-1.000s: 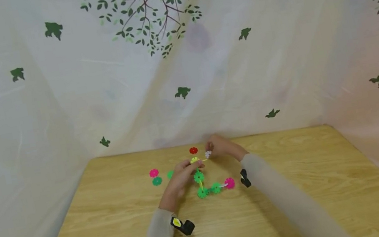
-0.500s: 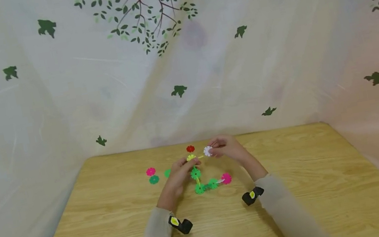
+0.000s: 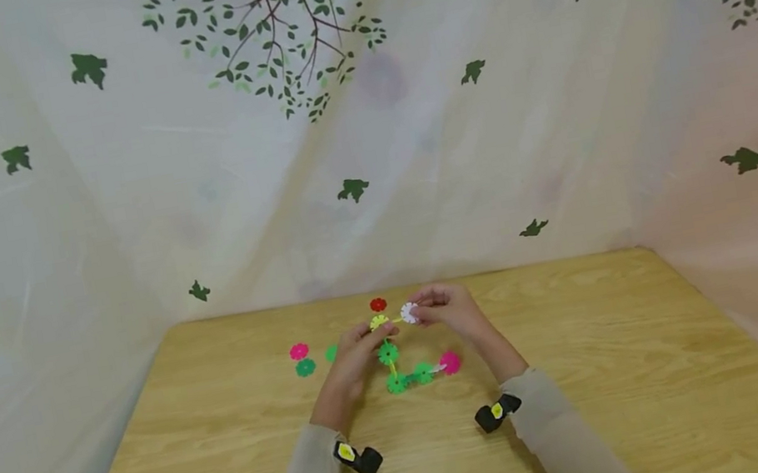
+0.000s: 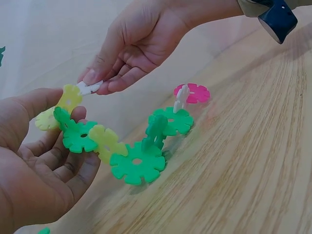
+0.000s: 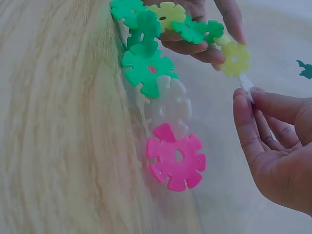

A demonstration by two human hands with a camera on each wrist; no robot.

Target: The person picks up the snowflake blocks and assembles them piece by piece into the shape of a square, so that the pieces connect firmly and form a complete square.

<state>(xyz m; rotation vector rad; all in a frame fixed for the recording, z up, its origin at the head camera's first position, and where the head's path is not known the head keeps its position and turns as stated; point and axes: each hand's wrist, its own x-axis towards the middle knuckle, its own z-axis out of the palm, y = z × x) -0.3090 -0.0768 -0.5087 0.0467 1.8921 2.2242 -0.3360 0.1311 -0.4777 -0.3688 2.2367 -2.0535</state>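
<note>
Pale backdrop cloth [image 3: 218, 189], printed with leafy branches and green birds, hangs behind the wood-grain tabletop [image 3: 597, 350], where you work a chain of snowflake discs [image 4: 122, 168] around its middle, toward the far edge. Your left hand [image 3: 355, 359] grips the chain near its yellow end; your right hand [image 3: 455, 310] pinches a white snowflake disc [image 3: 408, 313]. That disc meets, or nearly meets, the outermost yellow snowflake disc [image 5: 242, 61]; whether their slots have engaged, you cannot tell from these angles. Near the far edge sits a loose red snowflake disc [image 3: 378, 304]; toward the left edge, a loose pink snowflake disc [image 3: 299, 351] and a dark-green snowflake disc [image 3: 306, 367] lie close together, with a bright-green snowflake disc [image 3: 331, 352] just beside your left hand.

Misaligned slots look the likeliest trouble: push the white disc askew and it could skid off the yellow rim. Press too hard and the strain could pop another joint, since the chain's tail goes unheld.

Bent rather than straight, the chain runs its long axis from your left hand toward the near edge, then turns at a green corner disc [image 3: 397, 386], its pink end disc [image 5: 187, 165] pointing toward the right edge.
</note>
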